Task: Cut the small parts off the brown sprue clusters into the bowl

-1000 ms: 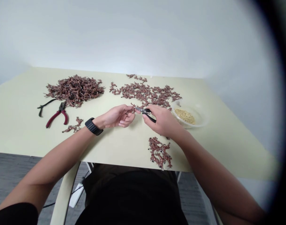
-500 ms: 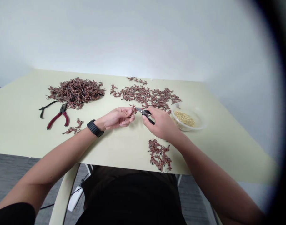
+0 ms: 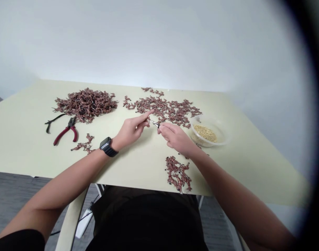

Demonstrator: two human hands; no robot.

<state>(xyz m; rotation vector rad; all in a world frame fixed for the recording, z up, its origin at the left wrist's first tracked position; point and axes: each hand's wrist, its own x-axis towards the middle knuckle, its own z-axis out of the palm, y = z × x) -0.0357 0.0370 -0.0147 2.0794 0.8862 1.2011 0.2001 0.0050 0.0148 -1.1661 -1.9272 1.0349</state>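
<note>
My left hand (image 3: 131,129) hovers over the pale green table (image 3: 28,146), forefinger stretched toward the middle spread of small reddish-brown pieces (image 3: 169,108), the other fingers curled under. What it holds, if anything, I cannot make out. My right hand (image 3: 175,137) is closed round small black-handled pliers (image 3: 155,123), whose metal tip points left at my left fingertips. A black watch (image 3: 108,146) sits on my left wrist.
A big heap of the same pieces (image 3: 86,103) lies at the back left, with red-handled pliers (image 3: 65,130) and a black tool (image 3: 52,121) beside it. A clear bowl of tan bits (image 3: 207,132) stands right of my hands. Small clusters lie near the front edge (image 3: 178,172) and left (image 3: 83,144).
My left hand has let its pinch loosen and stretched its forefinger toward the middle spread. The right hand turned palm down, hiding most of the pliers. The view shifted slightly.
</note>
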